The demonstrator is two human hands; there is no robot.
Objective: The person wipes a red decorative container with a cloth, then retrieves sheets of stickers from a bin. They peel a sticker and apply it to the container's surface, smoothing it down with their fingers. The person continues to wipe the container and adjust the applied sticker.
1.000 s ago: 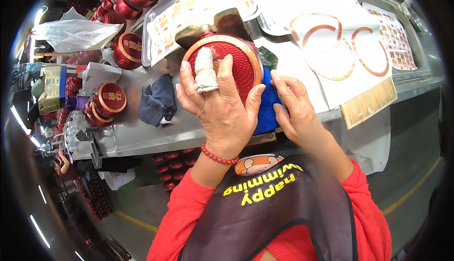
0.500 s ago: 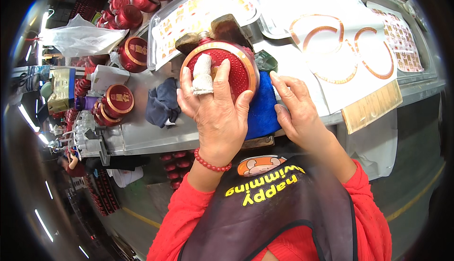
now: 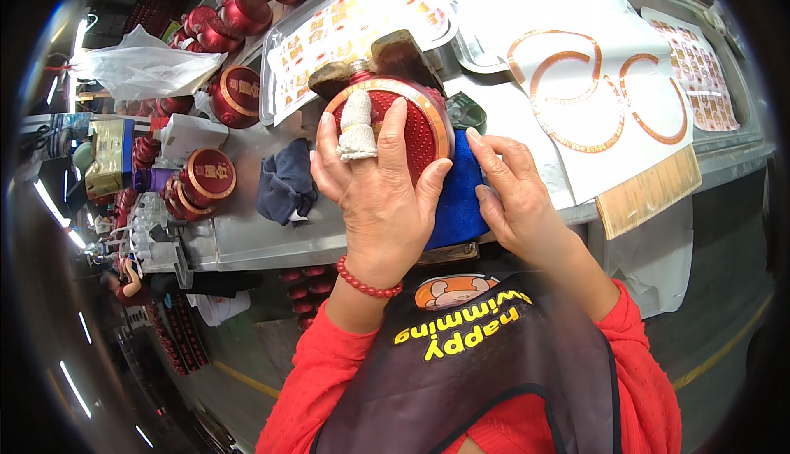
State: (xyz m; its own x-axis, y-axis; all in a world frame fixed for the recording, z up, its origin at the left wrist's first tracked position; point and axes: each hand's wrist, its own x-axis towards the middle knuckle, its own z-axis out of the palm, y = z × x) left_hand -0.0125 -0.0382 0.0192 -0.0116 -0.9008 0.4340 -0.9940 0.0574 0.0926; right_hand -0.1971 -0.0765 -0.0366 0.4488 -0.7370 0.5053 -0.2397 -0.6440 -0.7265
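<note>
Bottle: round red flask point(image 3: 403, 121) with gold rim, upright at the bench point(image 3: 247, 236) edge, backed by a blue cloth point(image 3: 457, 199)
Left hand point(image 3: 383, 199): fingers spread over its dotted face; one finger bandaged
Right hand point(image 3: 518, 199): flat, pressing the cloth
Handling: likely rigid, glossy, breakable; grip by the rim
Change: the flask sits slightly lower in view than a second ago; same grip

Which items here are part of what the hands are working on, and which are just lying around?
In hand:
- left hand spread on the round red bottle
- right hand on the blue pad beside it

Lying about:
- dark cloth
- other red bottles
- label sheets
- gold ring strips
- clear plastic bag
</note>
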